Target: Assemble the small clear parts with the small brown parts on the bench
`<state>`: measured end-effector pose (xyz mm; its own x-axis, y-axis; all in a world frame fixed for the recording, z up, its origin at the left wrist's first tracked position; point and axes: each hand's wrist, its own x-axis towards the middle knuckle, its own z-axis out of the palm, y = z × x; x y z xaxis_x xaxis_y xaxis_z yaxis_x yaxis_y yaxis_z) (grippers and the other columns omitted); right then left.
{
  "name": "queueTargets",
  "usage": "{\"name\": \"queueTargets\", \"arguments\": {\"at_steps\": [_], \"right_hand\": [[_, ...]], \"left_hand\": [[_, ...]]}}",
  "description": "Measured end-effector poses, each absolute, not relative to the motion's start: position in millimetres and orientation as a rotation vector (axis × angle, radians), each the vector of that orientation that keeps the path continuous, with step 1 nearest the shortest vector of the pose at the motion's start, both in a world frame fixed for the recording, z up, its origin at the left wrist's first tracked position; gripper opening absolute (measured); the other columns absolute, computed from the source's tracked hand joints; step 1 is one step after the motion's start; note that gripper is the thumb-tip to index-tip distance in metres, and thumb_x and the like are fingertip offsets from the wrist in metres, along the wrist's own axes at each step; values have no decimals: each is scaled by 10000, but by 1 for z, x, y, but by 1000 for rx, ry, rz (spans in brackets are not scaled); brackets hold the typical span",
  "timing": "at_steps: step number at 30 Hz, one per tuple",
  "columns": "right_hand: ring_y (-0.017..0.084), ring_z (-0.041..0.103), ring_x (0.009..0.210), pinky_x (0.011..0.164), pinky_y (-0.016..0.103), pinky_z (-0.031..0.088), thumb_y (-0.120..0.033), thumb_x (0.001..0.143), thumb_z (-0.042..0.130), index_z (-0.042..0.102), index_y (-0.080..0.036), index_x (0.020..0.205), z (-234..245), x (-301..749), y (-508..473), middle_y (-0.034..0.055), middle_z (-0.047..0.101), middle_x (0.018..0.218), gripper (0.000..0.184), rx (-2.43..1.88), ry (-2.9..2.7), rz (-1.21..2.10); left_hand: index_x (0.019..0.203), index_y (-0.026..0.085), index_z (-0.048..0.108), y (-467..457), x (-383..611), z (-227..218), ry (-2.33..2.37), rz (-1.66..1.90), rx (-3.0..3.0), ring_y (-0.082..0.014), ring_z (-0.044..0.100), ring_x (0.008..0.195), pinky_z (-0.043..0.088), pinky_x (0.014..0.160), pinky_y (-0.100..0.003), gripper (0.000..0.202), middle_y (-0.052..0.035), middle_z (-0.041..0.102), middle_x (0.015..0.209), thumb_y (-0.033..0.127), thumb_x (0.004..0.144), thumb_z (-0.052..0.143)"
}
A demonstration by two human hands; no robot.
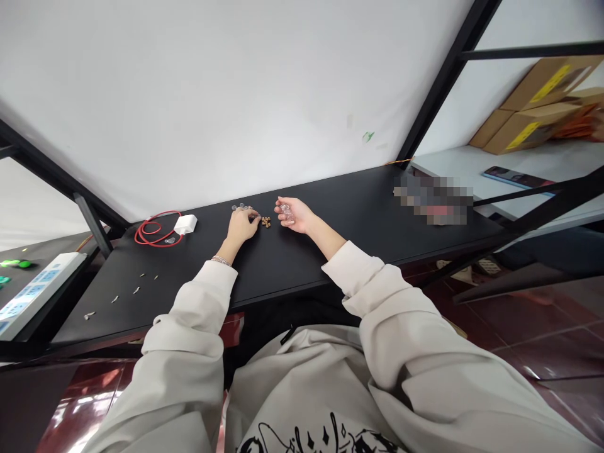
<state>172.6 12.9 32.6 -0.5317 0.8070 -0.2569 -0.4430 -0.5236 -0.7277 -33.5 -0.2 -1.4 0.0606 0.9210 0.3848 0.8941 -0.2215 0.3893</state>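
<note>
My right hand (pixel 294 216) is cupped, palm turned up and inward, with small clear plastic pieces (pixel 285 209) held in its curled fingers. To its left, my left hand (pixel 242 225) rests low over the black table, palm down, its fingers bent and closed. What lies under those fingers is hidden. Several similar clear pieces (pixel 241 206) show just beyond its knuckles. Between the two hands sits a small cluster of brown bead-like pieces (pixel 267 222), close to my left thumb.
On the black table (pixel 198 277) lie a white charger (pixel 185 224) with a coiled red cable (pixel 147 234) and several tiny pale bits (pixel 114 299). A blurred-out object (pixel 434 200) is at the right end. A power strip (pixel 40 289) stands left; black frame posts flank the table.
</note>
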Motion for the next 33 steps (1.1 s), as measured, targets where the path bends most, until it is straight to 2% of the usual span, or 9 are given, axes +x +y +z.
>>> {"name": "queueTargets", "arguments": {"at_steps": [5,8,11,15,20,26,30,33], "right_hand": [[53,387,391,310,154,190,-290,999,550,496,-179,745,29,168,10,-26,500,570,283,-893,-957,1936],[64,402,385,301,165,192,-296,959,640,526,-179,719,25,164,7,-18,496,542,291,-1011,-1152,1763],[70,404,367,283,180,193,-289,932,688,586,-171,736,22,161,6,-16,501,521,251,-1061,-1320,1647],[63,406,361,277,179,205,-305,921,709,626,-163,770,22,161,4,-16,514,538,223,-1036,-1393,1646],[50,389,369,295,157,187,-319,960,652,620,-165,793,26,162,2,-32,480,542,229,-975,-1369,1704],[56,392,378,309,167,175,-347,934,681,558,-188,747,22,160,3,-29,491,556,275,-948,-1401,1690],[73,401,400,347,194,195,-338,953,624,587,-195,780,18,160,5,-24,511,575,227,-1000,-1533,1554],[89,428,465,446,211,294,-320,953,593,600,-189,748,14,161,7,-19,538,584,242,-1026,-1735,1263]], "left_hand": [[934,203,719,-6,-32,5,1928,1083,2012,-262,674,859,499,872,-405,140,-88,745,926,279,845,642],[919,197,704,-9,-26,7,1748,1252,1839,-223,692,830,522,833,-363,150,-76,761,920,312,838,654],[932,169,702,-12,-18,7,1479,1368,1658,-200,692,788,541,721,-321,231,-94,760,919,365,810,683],[972,151,728,-16,-11,10,1324,1395,1576,-167,649,670,487,577,-285,372,-99,752,887,450,752,750],[967,156,777,-18,-13,12,1310,1470,1627,-153,623,661,479,581,-283,417,-84,753,859,486,712,793],[905,154,778,-17,-13,10,1303,1414,1610,-171,645,682,521,616,-298,423,-78,745,798,505,673,824],[871,140,769,-17,-13,10,1274,1355,1585,-152,627,616,514,588,-300,426,-91,747,796,491,644,851],[828,135,764,-17,-13,8,1286,1271,1608,-168,643,611,509,563,-301,400,-96,744,772,469,631,862]]}}
